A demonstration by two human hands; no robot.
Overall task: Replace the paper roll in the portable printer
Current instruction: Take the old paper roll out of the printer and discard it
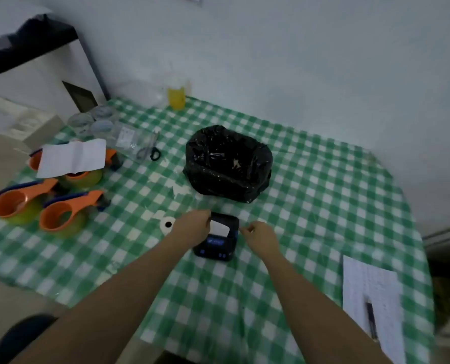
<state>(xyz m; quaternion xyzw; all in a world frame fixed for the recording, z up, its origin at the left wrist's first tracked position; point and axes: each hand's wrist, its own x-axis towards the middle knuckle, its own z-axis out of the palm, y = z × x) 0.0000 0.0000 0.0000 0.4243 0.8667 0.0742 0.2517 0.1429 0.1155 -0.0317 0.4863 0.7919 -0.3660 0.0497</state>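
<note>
The left hand [192, 227] lay curled against the left edge of the portable printer [216, 240], fingers at its rim; whether it gripped anything could not be told. The right hand [259, 236] hovered just right of the printer, fingers loosely pinched, seemingly on nothing. White paper [219, 228] showed in the printer's top. A paper roll [167, 224] lay just left, a black-lined bin [228, 164] behind, on the green checked tablecloth [310, 206]

The counter [323, 179], under green-checked cloth, carries a black printer [216, 248], 1 paper roll [167, 224], a black-lined bin [228, 164], scissors [150, 149] and a yellow bottle [176, 97].
</note>
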